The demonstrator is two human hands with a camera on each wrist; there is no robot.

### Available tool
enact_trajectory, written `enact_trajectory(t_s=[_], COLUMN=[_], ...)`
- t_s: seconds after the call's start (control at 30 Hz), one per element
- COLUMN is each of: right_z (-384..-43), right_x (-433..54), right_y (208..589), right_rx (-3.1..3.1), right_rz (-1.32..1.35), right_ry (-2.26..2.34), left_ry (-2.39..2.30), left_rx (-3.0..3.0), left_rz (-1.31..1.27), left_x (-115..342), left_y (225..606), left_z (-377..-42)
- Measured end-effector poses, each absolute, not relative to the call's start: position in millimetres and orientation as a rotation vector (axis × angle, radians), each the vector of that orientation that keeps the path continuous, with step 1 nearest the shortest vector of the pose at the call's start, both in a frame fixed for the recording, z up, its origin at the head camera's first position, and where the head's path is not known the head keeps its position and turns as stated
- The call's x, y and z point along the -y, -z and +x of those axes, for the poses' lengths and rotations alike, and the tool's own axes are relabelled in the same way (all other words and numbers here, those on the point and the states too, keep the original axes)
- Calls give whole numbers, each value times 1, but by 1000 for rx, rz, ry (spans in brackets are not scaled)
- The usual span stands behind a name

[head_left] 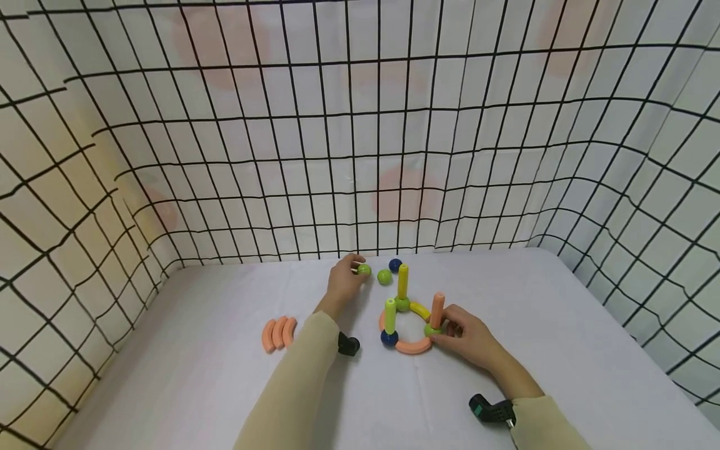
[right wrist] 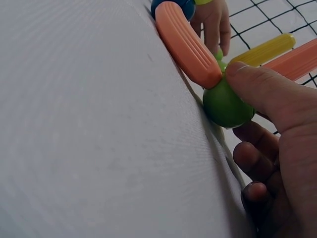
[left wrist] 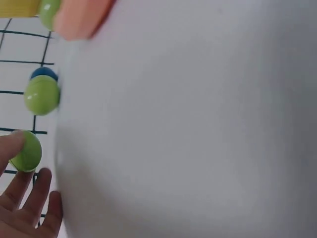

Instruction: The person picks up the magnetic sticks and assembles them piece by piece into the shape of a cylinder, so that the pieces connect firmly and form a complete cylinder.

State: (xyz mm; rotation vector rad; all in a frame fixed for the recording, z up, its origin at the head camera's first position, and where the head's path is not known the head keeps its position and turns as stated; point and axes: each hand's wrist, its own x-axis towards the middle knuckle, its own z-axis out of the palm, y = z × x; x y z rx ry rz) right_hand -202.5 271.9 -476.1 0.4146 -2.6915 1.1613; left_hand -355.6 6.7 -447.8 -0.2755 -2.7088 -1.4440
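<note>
At the back of the table my left hand (head_left: 344, 279) pinches a green ball (left wrist: 30, 151) between thumb and fingers. Another green ball (head_left: 385, 277) and a dark blue ball (head_left: 395, 265) lie just right of it. In front stands a ring of curved orange (head_left: 413, 346) and yellow pieces (head_left: 419, 310) joined by balls. Three upright sticks rise from it: yellow (head_left: 403, 282), light green (head_left: 390, 316) and orange (head_left: 437, 310). My right hand (head_left: 464, 334) holds the ring's right-hand green ball (right wrist: 228, 105), thumb at the joint with the curved orange piece (right wrist: 185, 44).
Three loose curved orange pieces (head_left: 279, 334) lie side by side at the left, close to my left forearm. White walls with a black grid (head_left: 360, 156) enclose the white table (head_left: 197, 387) at the back and sides.
</note>
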Motion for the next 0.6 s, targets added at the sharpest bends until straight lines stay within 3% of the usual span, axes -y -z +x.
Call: enact_trajectory(t_s=[0.6], right_z=[-203], right_x=[-271], right_y=[478], right_rx=[2679], right_rz=[468], right_ry=[-1131], left_ry=[1939], left_rx=[2485], left_rz=[-578], left_x=[-17], left_y=[385], left_z=[-319])
